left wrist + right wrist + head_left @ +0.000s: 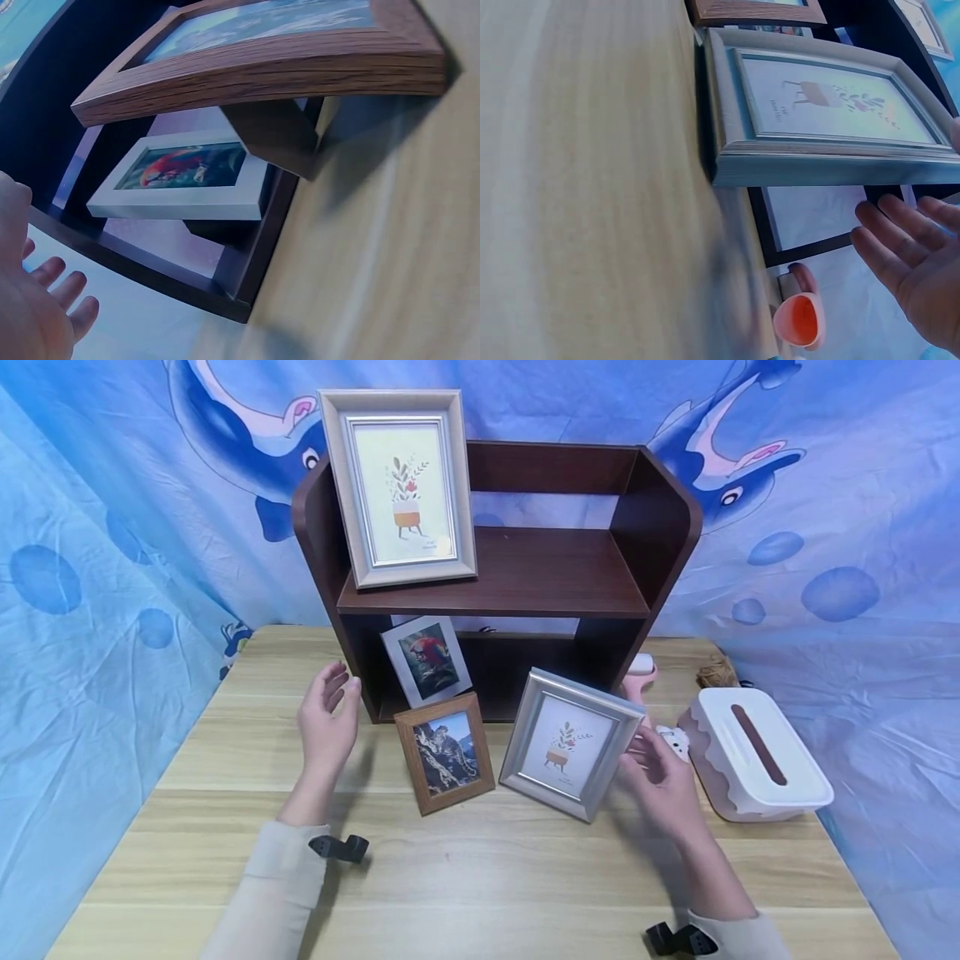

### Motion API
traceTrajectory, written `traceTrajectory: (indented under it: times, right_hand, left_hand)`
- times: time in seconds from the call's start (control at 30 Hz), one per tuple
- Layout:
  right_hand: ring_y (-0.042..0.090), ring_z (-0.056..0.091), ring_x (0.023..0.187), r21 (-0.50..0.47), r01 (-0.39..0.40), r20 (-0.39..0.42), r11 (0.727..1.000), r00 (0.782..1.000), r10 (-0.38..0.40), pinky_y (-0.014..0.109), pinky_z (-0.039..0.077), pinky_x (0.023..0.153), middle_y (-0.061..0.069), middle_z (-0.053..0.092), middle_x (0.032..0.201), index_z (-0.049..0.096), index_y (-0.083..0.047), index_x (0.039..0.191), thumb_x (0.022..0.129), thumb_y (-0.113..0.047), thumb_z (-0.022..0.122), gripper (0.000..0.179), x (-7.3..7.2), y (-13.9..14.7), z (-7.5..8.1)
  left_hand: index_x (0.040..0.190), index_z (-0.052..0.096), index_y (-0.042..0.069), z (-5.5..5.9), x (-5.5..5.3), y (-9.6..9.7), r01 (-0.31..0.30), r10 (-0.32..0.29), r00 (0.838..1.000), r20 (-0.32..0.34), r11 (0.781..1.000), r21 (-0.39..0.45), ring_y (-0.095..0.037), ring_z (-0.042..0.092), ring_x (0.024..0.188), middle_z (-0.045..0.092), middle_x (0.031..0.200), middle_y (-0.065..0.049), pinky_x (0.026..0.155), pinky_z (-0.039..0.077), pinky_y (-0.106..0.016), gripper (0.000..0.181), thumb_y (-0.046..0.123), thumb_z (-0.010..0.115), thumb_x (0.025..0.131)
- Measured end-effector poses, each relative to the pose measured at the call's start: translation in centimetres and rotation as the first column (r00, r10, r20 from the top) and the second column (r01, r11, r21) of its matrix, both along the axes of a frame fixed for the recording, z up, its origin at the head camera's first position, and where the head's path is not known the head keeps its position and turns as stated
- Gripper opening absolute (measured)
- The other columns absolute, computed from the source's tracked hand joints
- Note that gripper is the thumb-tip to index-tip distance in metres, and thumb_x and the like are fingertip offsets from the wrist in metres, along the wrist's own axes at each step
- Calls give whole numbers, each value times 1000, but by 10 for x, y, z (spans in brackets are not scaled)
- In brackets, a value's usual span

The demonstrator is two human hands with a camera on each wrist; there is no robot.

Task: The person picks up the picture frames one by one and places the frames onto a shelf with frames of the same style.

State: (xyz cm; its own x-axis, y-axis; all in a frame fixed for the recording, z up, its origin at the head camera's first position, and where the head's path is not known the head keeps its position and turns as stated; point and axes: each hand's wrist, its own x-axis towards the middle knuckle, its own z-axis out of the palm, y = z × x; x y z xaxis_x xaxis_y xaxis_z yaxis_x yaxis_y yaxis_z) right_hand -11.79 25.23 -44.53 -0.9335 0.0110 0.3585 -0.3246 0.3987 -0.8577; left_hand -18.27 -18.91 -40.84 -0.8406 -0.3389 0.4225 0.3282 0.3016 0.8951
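My right hand (663, 781) is at the right edge of a silver picture frame (568, 745) with a potted-plant print, standing tilted on the table. In the right wrist view its fingers (900, 236) are stretched and spread beside the frame's side. On the other side, my left hand (327, 718) hovers with loosely bent fingers, holding nothing. Nearest to it are a brown wooden frame (446, 753) with a leopard picture and, behind that, a white frame (427, 662) with a parrot picture. The left wrist view shows the wooden frame's back support (274, 135).
A dark brown two-tier shelf (555, 568) stands at the back. On its upper tier leans a larger light frame (408, 493) with a plant print. A white tissue box (765, 752) sits at the right, near a pink-handled item (637, 681) and a twine ball (717, 672).
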Motion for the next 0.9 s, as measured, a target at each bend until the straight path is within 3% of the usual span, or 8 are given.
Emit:
traceTrajectory:
  times: [0.13, 0.43, 0.7, 0.9]
  right_hand:
    - [4, 65, 101, -1, -40, 14, 999, 999, 40, 14, 53, 85, 30, 65, 120, 50, 5, 142, 97, -2, 66, 49, 1, -2, -4]
    - [-1, 63, 101, 11, -53, 57, 999, 997, 52, 19, 56, 84, 28, 67, 120, 53, 3, 140, 94, 0, 68, 49, 4, -6, -13]
    - [5, 68, 98, -32, -88, 59, 996, 994, 90, 25, 59, 80, 28, 69, 117, 57, 4, 136, 93, 2, 69, 45, 4, -8, -14]
    - [1, 67, 98, -22, -72, 66, 997, 995, 74, 23, 58, 81, 26, 69, 117, 59, 4, 134, 94, 0, 69, 41, 5, -11, -13]
  left_hand:
    - [140, 50, -9, 7, -6, 1, -1, 1, 1000, -11, 1000, 10, -42, 54, 129, 54, 140, -30, 109, 45, -42, 44, 13, 58, 102]
    - [140, 51, -8, 25, -20, 6, 27, -26, 1000, -12, 999, 24, -36, 53, 132, 54, 138, -28, 110, 44, -43, 45, 13, 59, 102]
    - [126, 60, -8, 44, -33, 13, -28, 27, 997, -69, 999, -20, -31, 62, 119, 62, 119, -23, 103, 51, -41, 31, 7, 61, 99]
    - [123, 66, -1, 24, -60, -2, -70, 67, 994, -83, 997, -30, -25, 66, 114, 67, 119, -19, 90, 57, -29, 28, 11, 64, 98]
